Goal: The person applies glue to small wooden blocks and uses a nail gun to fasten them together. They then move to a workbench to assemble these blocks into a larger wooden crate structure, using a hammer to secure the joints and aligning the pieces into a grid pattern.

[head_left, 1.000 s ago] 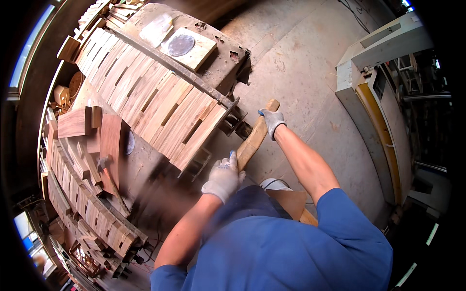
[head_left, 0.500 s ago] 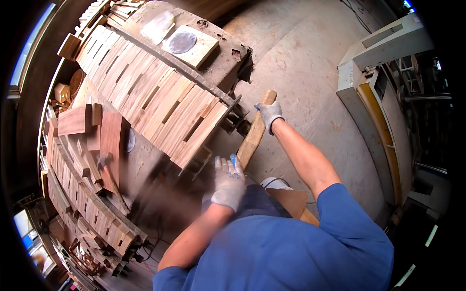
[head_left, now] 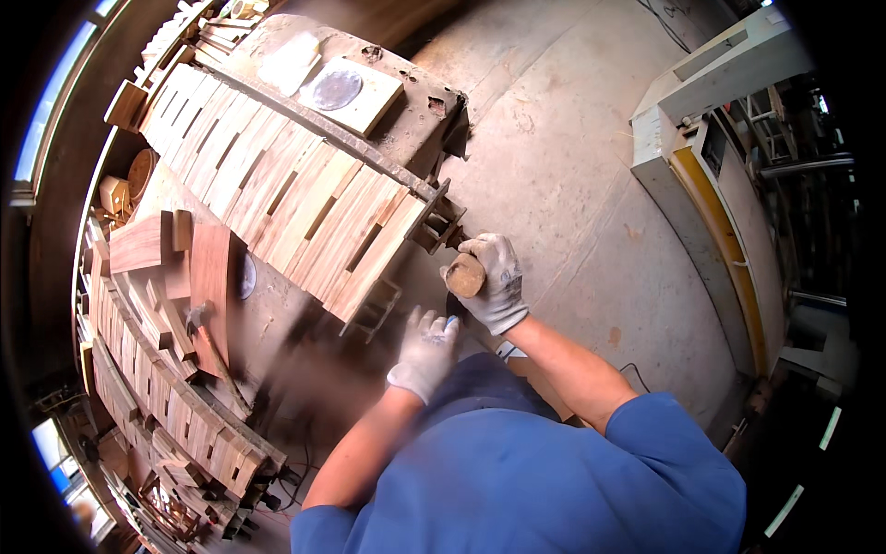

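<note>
- Right hand [head_left: 499, 288] clamped round wooden bar [head_left: 465, 276], bar's end facing up, right of slatted wood panel [head_left: 300, 222].
- Left hand [head_left: 424, 356] apart from right, nearer and left, fingers loosely spread.

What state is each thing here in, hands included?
Wooden bar: gripped, one end facing the camera
Right hand: gloved, closed around it
Left hand: gloved, open, nothing visibly held
Hammer: lying down, unheld
Wooden strips: laid side by side, some gaps between
Round disc: lying flat
</note>
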Available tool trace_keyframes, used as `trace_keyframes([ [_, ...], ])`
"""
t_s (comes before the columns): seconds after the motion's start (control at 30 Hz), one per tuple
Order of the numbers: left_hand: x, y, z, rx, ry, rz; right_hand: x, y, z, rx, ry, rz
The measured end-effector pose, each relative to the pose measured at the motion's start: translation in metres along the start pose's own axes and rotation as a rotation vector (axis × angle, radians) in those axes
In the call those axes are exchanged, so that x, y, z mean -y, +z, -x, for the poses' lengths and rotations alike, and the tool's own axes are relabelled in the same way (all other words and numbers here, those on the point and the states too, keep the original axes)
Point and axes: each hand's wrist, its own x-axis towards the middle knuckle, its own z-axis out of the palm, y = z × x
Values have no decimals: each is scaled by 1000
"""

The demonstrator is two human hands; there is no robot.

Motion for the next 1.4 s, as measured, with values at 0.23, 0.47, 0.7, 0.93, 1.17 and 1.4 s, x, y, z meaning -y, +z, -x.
trace_keyframes([
  [0.23, 13, -4, 57, -278, 54, 266, 50, -61, 18, 21, 247, -135],
  [0.47, 12, -70, 110, -227, -171, 739, 156, -76, 15, 17, 663, -805],
  [0.7, 77, -62, 191, -607, -534, 847, 152, -17, 5, 305, 602, -910],
  [0.93, 198, -71, 214, -765, -1152, 355, -52, 32, 49, 221, 1154, -542],
  [1.17, 276, -143, 195, -608, -1430, 28, -75, 57, 22, 334, 1493, -761],
  [1.4, 311, -127, 204, -629, -1120, -226, -96, 66, 25, 498, 1549, -1279],
])
